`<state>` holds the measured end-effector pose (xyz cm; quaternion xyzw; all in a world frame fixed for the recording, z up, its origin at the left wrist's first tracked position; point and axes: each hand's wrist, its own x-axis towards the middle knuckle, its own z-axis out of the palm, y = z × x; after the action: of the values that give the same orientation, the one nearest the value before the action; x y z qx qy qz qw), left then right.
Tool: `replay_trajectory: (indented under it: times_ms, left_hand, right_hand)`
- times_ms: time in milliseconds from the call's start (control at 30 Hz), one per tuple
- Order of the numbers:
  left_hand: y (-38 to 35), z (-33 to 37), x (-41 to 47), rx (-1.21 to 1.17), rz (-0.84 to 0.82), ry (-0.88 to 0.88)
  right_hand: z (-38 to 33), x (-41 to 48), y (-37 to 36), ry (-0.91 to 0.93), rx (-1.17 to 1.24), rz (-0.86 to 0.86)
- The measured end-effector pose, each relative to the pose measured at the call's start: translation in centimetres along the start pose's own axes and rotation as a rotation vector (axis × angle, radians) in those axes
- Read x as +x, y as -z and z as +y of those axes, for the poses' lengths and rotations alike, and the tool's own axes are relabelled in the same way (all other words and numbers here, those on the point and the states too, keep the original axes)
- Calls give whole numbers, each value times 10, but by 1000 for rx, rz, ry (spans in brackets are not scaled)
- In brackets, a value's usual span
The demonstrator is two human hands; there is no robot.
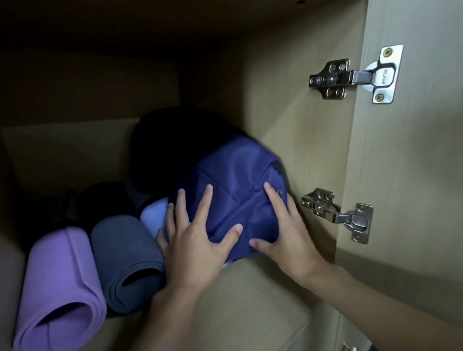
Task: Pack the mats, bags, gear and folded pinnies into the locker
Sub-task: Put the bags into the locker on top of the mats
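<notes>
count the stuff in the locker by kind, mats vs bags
rolled mats: 3 (purple mat, dark grey mat, light blue mat)
bags: 2 (navy bag, black bag)
total: 5; dark shapes behind the mats too dim to count

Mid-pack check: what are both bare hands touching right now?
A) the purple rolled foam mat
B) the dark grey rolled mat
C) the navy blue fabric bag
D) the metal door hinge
C: the left hand and the right hand both lie with spread fingers on the navy blue fabric bag.
</notes>
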<state>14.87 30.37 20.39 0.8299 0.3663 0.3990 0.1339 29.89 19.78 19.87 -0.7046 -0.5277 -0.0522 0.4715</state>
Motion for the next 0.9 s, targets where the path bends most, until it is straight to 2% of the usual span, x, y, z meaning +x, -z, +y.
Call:
replay_trajectory:
  times_ms: [200,267,367,467,567,700,900]
  left_hand:
    - [1,0,6,-184,111,35]
    - [0,-1,9,-228,135,63]
    - [-3,-3,9,-197,134,71]
    - [-4,-4,10,-158,108,67]
    - [-6,-6,11,-134,99,77]
    - [-5,-6,12,-150,100,88]
    - [-3,-7,11,-250,129,70]
  right_hand:
    - [-25,65,1,144,-64,132]
    - [-24,83,-12,98,-137,91]
    - [-14,82,-23,34,-49,62]
    - [-3,60,-14,92,48,102]
    - [0,37,-5,113,124,65]
    - [-5,24,-10,148,101,-47]
    - [-19,44,-9,198,30,-46]
